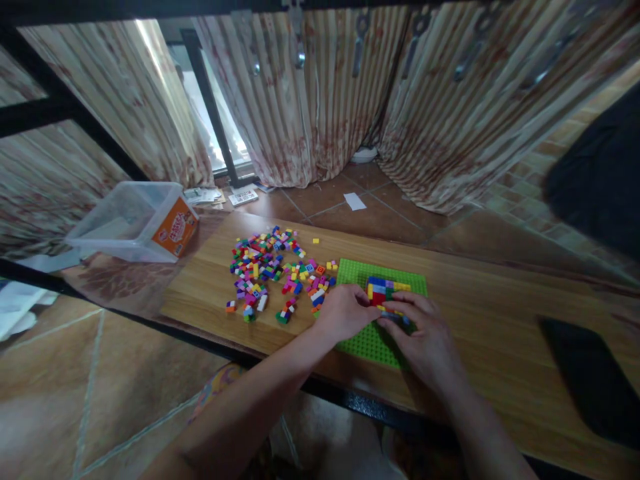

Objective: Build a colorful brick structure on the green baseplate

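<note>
A green studded baseplate (370,343) lies on the wooden table, carrying a low build of toy bricks (381,283) in blue, red, yellow, white and other colours. My left hand (350,310) reaches to the build's near left corner, thumb and fingertips pinched together; whatever is between them is too small to make out. From the right, my right hand (423,330) curves its fingers over the build's near side, with the thumb close to the left fingertips. The hands hide part of the bricks and the plate's middle.
Many loose toy bricks (255,267) are spread left of the baseplate. A clear plastic box (125,230) with an orange label stands beyond the table's left end. A flat black object (590,377) lies at the right. Papers (243,195) and curtains (300,120) are behind.
</note>
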### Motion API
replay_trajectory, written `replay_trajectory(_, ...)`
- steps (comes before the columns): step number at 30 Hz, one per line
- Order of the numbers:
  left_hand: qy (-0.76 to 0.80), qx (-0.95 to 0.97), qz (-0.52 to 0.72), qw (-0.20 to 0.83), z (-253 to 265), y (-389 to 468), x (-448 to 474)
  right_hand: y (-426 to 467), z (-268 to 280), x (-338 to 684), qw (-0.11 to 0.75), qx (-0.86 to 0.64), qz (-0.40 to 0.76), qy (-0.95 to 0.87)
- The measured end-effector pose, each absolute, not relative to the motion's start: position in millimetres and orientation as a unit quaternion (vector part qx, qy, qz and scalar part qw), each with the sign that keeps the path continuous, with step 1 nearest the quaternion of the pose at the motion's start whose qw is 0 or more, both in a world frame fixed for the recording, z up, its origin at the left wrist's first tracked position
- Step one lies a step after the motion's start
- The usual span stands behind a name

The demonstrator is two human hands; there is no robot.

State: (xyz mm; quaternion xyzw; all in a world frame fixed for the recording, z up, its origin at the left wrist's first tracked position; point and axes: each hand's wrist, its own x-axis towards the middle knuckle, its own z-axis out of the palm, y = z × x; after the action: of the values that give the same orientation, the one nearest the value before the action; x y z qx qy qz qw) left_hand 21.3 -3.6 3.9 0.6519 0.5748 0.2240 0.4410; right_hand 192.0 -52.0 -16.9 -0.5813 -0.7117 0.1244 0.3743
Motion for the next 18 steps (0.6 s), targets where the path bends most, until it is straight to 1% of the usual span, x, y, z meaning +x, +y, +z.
replay_trajectory(10, 0.582, 0.649, 0.224, 0.436, 2.9, -5.8, 22.6, -50.7, -22.2, 196.8, 0.371, -0.573, 0.106, -0.724)
replay_trajectory(13, 0.556, 0.644, 0.238, 0.469, 1.9, -6.5, 19.8, -50.4, -22.4, 198.3, 0.364, -0.571, 0.105, -0.728)
replay_trajectory(18, 0.464, 0.616, 0.304, 0.560, 10.4, 8.2, -7.5, -50.5, -20.4, 199.4, 0.353, -0.577, 0.113, -0.728)
